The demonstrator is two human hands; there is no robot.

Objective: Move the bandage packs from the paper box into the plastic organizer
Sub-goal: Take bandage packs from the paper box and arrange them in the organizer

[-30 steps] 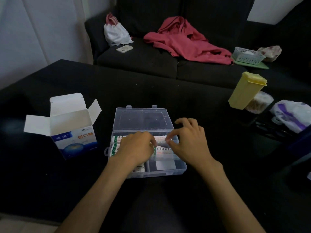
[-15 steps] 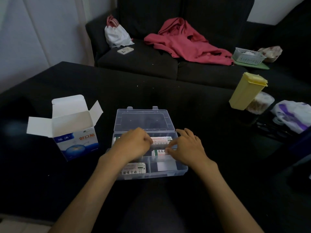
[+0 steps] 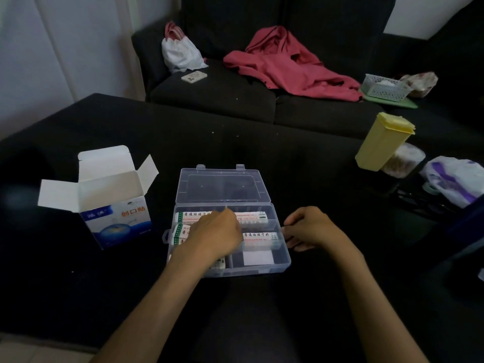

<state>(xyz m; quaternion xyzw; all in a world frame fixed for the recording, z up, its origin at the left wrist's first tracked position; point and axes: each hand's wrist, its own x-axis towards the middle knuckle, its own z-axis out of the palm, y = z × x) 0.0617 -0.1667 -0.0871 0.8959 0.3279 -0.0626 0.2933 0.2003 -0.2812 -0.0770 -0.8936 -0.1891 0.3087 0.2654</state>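
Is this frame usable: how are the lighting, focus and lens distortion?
Head view: dim and underexposed, so the black table swallows detail; print on the bandage packs is soft; the left edge beside the paper box is smeared; wide-angle bending curves the sofa and wall lines.

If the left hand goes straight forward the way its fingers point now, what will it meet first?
Probably the far bandage pack in the plastic organizer, just ahead of the left hand; beyond it stands the open lid. Depth is unclear.
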